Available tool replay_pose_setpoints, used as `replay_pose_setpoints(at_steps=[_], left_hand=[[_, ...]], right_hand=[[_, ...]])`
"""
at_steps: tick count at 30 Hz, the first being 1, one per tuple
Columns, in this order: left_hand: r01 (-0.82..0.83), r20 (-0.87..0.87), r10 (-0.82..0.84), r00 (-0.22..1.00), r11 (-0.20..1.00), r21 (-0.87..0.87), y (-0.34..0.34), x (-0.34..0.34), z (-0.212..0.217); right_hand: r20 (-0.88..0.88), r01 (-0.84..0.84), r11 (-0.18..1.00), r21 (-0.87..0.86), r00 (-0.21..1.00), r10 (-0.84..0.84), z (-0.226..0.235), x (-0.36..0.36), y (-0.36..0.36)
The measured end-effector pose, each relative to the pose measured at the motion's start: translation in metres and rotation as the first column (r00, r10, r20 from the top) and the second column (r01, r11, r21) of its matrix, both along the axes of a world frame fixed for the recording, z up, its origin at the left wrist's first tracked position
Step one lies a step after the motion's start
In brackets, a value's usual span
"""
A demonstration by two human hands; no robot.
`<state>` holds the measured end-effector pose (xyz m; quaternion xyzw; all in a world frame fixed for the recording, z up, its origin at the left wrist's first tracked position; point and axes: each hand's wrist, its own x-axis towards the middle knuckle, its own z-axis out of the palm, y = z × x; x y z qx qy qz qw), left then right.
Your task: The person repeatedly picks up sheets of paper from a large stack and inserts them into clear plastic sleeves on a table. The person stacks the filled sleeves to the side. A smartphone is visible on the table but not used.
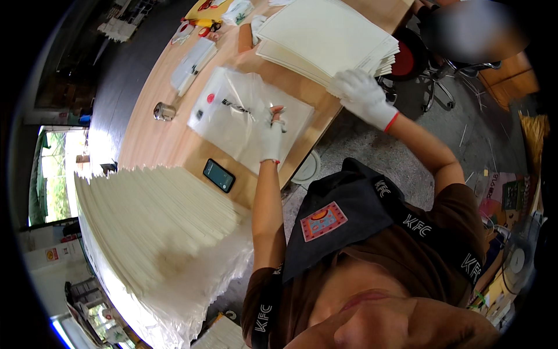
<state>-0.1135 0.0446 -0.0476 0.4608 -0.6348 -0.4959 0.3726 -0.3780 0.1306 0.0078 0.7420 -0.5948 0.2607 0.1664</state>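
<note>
My left hand, in a white glove with bare fingertips showing, is over a clear plastic bag on the table. Its fingers are curled together and seem to pinch the film. Under and inside the bag lie flat white sheets; the bag carries a red dot and dark print. Off to the right, my right hand, gloved in white with a red cuff, has its fingers stretched out at the near corner of a fanned stack of cream sheets. I cannot see its fingertips clearly.
A phone lies left of my left forearm, near a tall pile of cream sheets partly wrapped in plastic. Farther off are a metal cup, a white box and another person's gloved hand. A chair stands beyond the table.
</note>
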Motion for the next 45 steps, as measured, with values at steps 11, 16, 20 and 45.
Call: replay_pose_setpoints(at_steps=[11, 16, 20, 45], left_hand=[[0.317, -0.419, -0.160, 0.894, 0.887, 0.336, 0.002, -0.096, 0.044], [0.097, -0.215, -0.007, 0.977, 0.906, 0.411, 0.010, -0.068, 0.046], [0.527, -0.074, -0.525, 0.848, 0.818, 0.232, -0.008, 0.020, 0.061], [0.238, -0.235, -0.291, 0.928, 0.944, -0.230, 0.046, 0.047, 0.142]], right_hand=[[-0.255, -0.229, 0.969, 0.088, 0.936, 0.244, 0.039, -0.036, -0.006], [0.079, -0.275, 0.959, 0.071, 0.960, 0.269, 0.058, 0.018, 0.046], [0.655, -0.072, 0.905, 0.418, 0.715, -0.246, 0.002, -0.044, 0.062], [-0.256, -0.223, 0.848, 0.480, 0.889, 0.379, 0.057, 0.033, 0.043]])
